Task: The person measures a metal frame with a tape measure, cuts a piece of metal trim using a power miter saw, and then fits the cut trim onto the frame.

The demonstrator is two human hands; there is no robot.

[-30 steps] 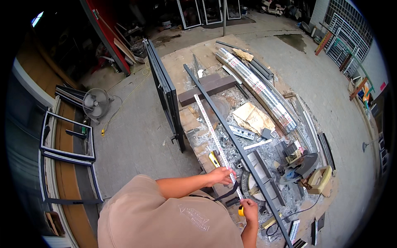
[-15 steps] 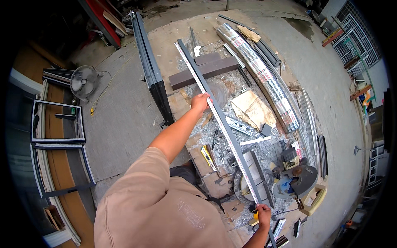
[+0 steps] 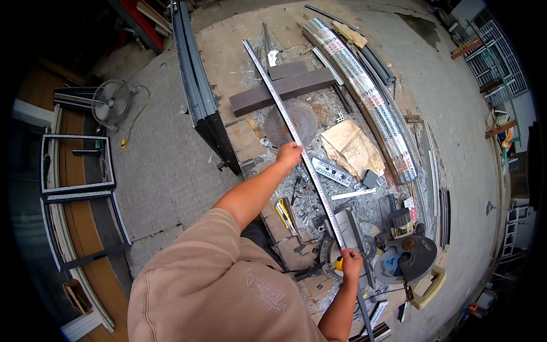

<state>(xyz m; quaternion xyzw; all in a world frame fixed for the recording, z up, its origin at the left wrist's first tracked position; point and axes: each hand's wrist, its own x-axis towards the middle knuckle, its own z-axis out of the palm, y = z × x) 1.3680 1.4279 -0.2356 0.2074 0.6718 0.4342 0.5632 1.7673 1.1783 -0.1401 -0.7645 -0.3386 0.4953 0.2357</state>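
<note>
A long, narrow dark metal profile runs slantwise before me, from the far blocks past the saw to the lower edge. Along it lies the white, marked blade of a tape measure, drawn out nearly straight. My left hand is closed round profile and blade near their middle. Lower down, my right hand is closed on the tape measure's yellow case, which shows beside the thumb. Whether those fingers also grip the profile is hidden.
A mitre saw stands close to my right hand. Brown blocks lie under the far part of the blade. Wrapped profiles line the right. A yellow utility knife, brown paper and metal shavings cover the worktop. Dark profiles stand left.
My right hand has moved up and slightly left with the tape case, and my left hand slightly right and down. The profile's broad dark side, visible before, hardly shows now.
</note>
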